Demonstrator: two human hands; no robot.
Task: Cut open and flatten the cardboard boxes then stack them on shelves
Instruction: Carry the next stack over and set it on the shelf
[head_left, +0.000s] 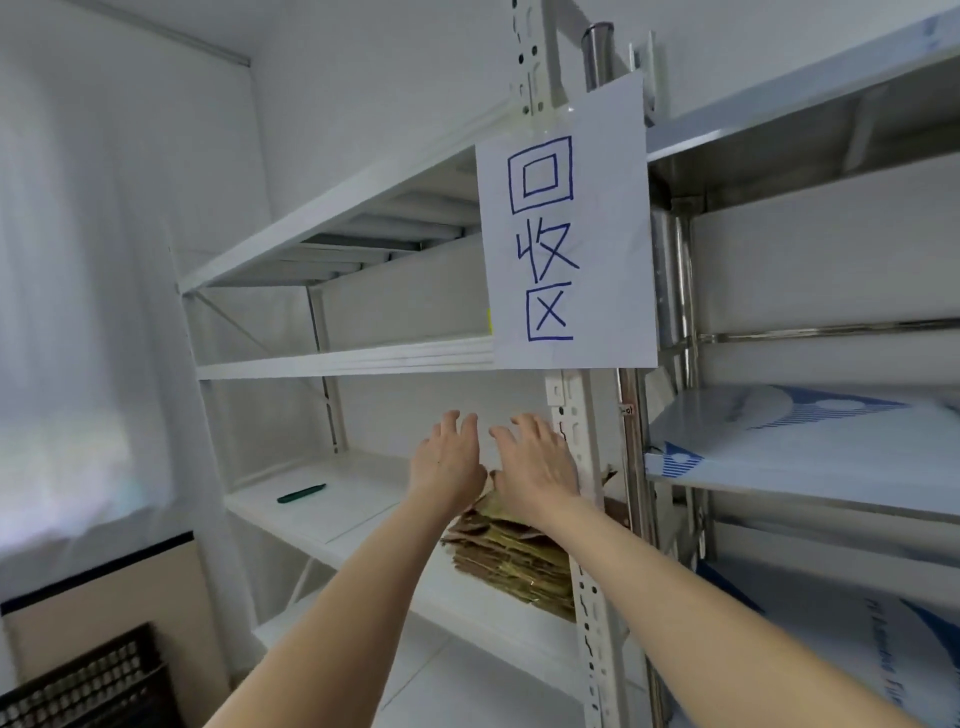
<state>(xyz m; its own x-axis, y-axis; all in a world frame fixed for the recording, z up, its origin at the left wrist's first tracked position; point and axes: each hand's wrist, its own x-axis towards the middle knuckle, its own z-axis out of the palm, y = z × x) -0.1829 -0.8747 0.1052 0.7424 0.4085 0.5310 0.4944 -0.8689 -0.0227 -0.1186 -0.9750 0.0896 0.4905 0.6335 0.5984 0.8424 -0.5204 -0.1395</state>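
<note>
1 shelf post (571, 415) fronts cardboard stack (511, 564) under left hand (447, 462), right hand (537, 470).

Both hands over the cardboard stack

Left hand (448, 464) and right hand (535, 467) spread flat above flattened cardboard (511, 558) on the white shelf (363, 525).

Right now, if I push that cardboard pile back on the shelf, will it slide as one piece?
Probably not: the cardboard pile looks loose, with uneven edges, so upper sheets may shift first. The smooth white shelf should let it slide easily. Flat sheets likely won't roll.
</note>
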